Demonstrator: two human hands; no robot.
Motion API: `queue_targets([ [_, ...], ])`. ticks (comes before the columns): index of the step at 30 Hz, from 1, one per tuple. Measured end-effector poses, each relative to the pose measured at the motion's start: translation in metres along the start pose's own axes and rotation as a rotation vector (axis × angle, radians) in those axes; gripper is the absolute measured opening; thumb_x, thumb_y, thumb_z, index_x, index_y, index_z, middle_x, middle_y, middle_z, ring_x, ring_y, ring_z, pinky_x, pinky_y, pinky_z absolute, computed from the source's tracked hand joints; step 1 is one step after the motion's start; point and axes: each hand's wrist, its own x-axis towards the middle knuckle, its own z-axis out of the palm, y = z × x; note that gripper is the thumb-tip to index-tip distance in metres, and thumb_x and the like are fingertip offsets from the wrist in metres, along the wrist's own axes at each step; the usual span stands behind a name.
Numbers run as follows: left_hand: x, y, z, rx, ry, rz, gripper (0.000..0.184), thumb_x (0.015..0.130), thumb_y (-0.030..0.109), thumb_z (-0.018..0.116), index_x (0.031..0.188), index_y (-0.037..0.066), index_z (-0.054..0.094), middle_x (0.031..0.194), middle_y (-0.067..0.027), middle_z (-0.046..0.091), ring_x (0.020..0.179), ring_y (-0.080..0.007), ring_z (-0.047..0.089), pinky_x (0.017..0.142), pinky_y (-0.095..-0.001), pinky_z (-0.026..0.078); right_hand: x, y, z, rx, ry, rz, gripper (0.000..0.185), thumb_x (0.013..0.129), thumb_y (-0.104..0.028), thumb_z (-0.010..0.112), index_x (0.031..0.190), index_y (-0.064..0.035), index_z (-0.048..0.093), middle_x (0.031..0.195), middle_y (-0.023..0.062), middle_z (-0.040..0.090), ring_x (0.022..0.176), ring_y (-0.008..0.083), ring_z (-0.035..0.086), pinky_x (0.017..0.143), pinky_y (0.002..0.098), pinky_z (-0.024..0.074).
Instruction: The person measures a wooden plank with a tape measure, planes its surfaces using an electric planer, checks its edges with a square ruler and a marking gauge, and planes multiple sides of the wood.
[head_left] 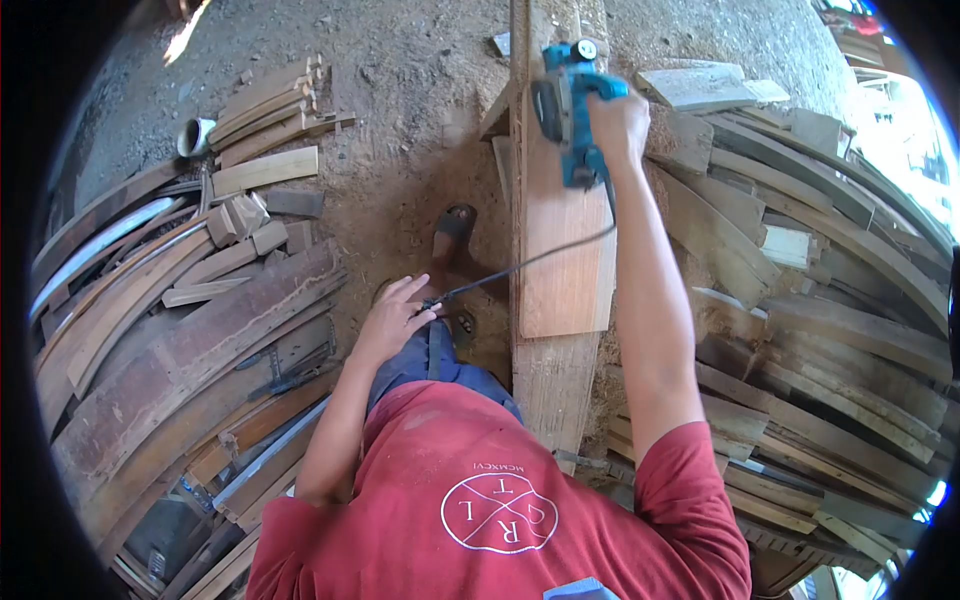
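Observation:
A teal power planer point(575, 115) rests on a reddish-brown board point(567, 270), near the far part of it. My right hand point(618, 122), its arm stretched forward, has its fingers wrapped round the planer's handle. From the tool a dark cord point(540, 257) runs back to my left hand point(395, 315), which is beside my thigh with some fingers spread. The cord passes at its fingertips; whether it is gripped there is hard to tell. Under the board lies a longer, paler plank point(556, 390) with shavings along its edge.
Stacked curved boards point(860, 215) lie on the right. More planks and offcuts point(190, 370) are piled on the left, with a pipe piece point(195, 137) behind them. Sawdust covers the ground point(400, 120). My sandalled foot point(455, 225) stands left of the plank.

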Motion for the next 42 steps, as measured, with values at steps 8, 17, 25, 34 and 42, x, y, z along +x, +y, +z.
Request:
queue_targets([
  [8, -0.020, 0.002, 0.020, 0.036, -0.061, 0.112, 0.037, 0.083, 0.014, 0.083, 0.120, 0.021, 0.084, 0.164, -0.0127, 0.052, 0.152, -0.0406, 0.044, 0.128, -0.0504, 0.036, -0.297, 0.141, -0.103, 0.146, -0.048, 0.039, 0.048, 0.089, -0.006, 0.074, 0.137, -0.0065, 0.072, 0.107, 0.0245, 0.078, 0.098, 0.0372, 0.079, 0.086, 0.0452, 0.0596],
  [17, -0.013, 0.038, 0.035, 0.123, -0.142, 0.200, 0.034, 0.086, 0.013, 0.079, 0.118, 0.020, 0.085, 0.163, -0.0093, 0.054, 0.151, -0.0374, 0.046, 0.124, -0.0465, 0.042, -0.353, 0.162, -0.108, 0.110, -0.025, 0.210, 0.058, 0.084, -0.005, 0.077, 0.141, -0.0088, 0.070, 0.102, 0.0272, 0.077, 0.098, 0.0406, 0.079, 0.085, 0.0471, 0.0595],
  [25, -0.014, 0.026, 0.020, 0.111, -0.078, 0.116, 0.031, 0.088, 0.013, 0.078, 0.118, 0.018, 0.085, 0.162, -0.0102, 0.056, 0.151, -0.0385, 0.047, 0.125, -0.0473, 0.040, -0.225, 0.107, -0.076, 0.083, 0.023, 0.125, 0.048, 0.084, -0.014, 0.076, 0.132, -0.0109, 0.075, 0.107, 0.0259, 0.077, 0.102, 0.0461, 0.074, 0.090, 0.0537, 0.0587],
  [34, -0.016, 0.024, 0.013, 0.046, -0.049, 0.071, 0.023, 0.095, 0.023, 0.078, 0.103, 0.003, 0.083, 0.164, -0.0128, 0.052, 0.150, -0.0408, 0.047, 0.124, -0.0473, 0.039, -0.105, 0.049, -0.044, -0.029, 0.040, 0.131, 0.036, 0.086, -0.025, 0.075, 0.119, -0.0113, 0.080, 0.108, 0.0251, 0.078, 0.104, 0.0468, 0.074, 0.093, 0.0549, 0.0595],
  [42, -0.004, 0.023, 0.015, -0.004, -0.058, 0.021, 0.033, 0.098, 0.030, 0.075, 0.097, -0.003, 0.082, 0.164, -0.0140, 0.052, 0.152, -0.0401, 0.045, 0.126, -0.0455, 0.037, -0.033, 0.015, -0.028, -0.035, 0.064, 0.151, 0.033, 0.084, -0.026, 0.076, 0.113, -0.0097, 0.080, 0.108, 0.0244, 0.079, 0.108, 0.0468, 0.074, 0.096, 0.0549, 0.0594],
])
